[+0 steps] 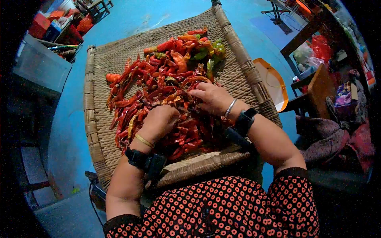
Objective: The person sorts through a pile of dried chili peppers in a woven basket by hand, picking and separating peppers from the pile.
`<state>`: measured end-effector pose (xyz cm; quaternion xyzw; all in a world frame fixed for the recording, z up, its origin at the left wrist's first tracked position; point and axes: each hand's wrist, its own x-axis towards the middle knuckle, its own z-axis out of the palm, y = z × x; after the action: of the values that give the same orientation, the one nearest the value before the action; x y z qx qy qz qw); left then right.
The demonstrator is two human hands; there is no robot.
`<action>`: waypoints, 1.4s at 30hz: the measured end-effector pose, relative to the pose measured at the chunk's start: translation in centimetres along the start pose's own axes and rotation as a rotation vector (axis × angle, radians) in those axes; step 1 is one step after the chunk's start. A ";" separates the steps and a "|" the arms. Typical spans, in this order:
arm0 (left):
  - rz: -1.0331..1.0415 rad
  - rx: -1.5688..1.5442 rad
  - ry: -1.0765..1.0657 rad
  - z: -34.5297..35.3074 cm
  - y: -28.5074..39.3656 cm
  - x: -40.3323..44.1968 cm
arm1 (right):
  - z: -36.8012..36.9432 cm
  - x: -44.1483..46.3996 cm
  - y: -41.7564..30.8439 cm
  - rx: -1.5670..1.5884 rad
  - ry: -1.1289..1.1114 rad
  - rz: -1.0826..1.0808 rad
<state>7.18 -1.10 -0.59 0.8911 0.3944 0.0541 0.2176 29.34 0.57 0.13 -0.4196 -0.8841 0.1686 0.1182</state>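
Dried red chili peppers (131, 111) lie in a wide heap on a woven rope cot (107, 55). My left hand (160, 119) is curled down into the near middle of the heap, its fingertips mostly hidden. Farther right, my right hand (212, 97) reaches in from the side with its fingers bent over the peppers. What either hand grips is hidden among the peppers. Plumper fresh red peppers (180, 61) and a few green peppers (218, 51) lie at the far edge of the heap.
Around the cot is a blue floor (67, 131). To the right lie an orange-rimmed pale tray (274, 81) and a wooden chair (319, 89) near bundled cloth (325, 135). Boxes and red bags (83, 25) stand at the upper left, above a grey cabinet (41, 65).
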 end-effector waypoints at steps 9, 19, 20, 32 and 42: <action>-0.086 0.149 0.410 -1.3 -0.1 0.1 | 2.9 0.9 1.4 -0.223 0.063 0.053; -0.101 0.081 0.118 -0.5 -0.3 -0.1 | -1.4 -0.7 1.4 -0.102 0.034 0.042; -0.101 0.078 0.122 -0.4 -0.2 -0.1 | -1.7 -1.0 2.0 -0.106 0.031 0.041; 0.077 -0.260 0.264 0.1 0.2 0.4 | -4.7 -1.5 2.2 0.629 0.058 0.229; 0.100 -0.361 0.444 -1.2 1.3 0.3 | -8.4 -3.6 3.5 0.102 0.523 0.367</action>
<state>7.98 -1.23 1.06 0.8226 0.3721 0.3278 0.2783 36.97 1.48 6.23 -0.5945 -0.7239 0.1176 0.3297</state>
